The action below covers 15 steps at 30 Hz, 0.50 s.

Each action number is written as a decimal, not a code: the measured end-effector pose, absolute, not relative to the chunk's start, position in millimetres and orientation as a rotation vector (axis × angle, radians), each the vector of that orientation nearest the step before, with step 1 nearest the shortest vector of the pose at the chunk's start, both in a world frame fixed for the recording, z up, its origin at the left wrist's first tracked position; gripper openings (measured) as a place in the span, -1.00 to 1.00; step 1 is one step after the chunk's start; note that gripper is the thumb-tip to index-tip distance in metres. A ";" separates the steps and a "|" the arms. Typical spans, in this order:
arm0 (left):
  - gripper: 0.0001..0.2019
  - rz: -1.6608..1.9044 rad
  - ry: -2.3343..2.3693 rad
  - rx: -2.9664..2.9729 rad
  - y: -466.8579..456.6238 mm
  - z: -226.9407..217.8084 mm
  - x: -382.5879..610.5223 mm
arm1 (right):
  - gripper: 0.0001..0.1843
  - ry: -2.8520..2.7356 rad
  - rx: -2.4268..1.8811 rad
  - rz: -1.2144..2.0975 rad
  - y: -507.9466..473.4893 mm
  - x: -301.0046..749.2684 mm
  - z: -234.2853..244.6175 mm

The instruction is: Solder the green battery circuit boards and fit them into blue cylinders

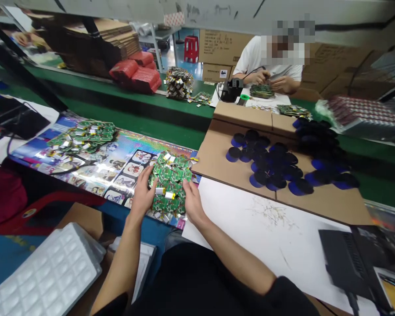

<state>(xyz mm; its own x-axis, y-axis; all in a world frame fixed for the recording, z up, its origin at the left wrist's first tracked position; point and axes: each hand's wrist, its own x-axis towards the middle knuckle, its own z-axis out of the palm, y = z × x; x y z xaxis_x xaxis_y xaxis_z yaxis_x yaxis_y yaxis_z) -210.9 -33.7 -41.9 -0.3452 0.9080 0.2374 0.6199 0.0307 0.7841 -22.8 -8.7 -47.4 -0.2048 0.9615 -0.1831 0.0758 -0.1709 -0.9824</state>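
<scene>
Clasping a pile of green circuit boards with silver-and-yellow batteries (171, 175), our curved left hand (144, 191) and right hand (193, 199) hold opposite edges — we see it at the right end of the glossy picture-printed mat (136, 142).

- What's on the flat brown cardboard sheet (213, 151)?
- Short blue cylinders with black tops (270, 163), mostly clustered. White paper sheet (235, 210) along its near edge.
- Far side?
- Red plastic-wrapped bundles (141, 77) on the green bench (171, 125); red plastic stool (191, 48) beyond.
- Lower left?
- White dimpled tray (52, 272), tilted.
</scene>
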 end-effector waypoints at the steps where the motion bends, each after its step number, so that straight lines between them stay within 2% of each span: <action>1: -0.45 1.228 2.014 1.559 -28.2 -41.4 -225.0 | -0.46 -1.339 -1.276 1.482 0.2 -35.6 -46.0; 5: -0.39 1.210 2.122 1.505 -11.2 -37.5 -264.3 | -0.52 -1.423 -1.204 1.511 29.4 -59.4 -32.2; 9: -0.33 1.137 2.184 1.479 -4.9 -38.1 -276.3 | -0.48 -1.437 -1.139 1.472 35.2 -28.4 -17.9; 15: -0.43 1.045 2.316 1.442 -9.0 -25.4 -281.5 | -0.42 -1.316 -1.143 1.568 17.4 56.8 -7.7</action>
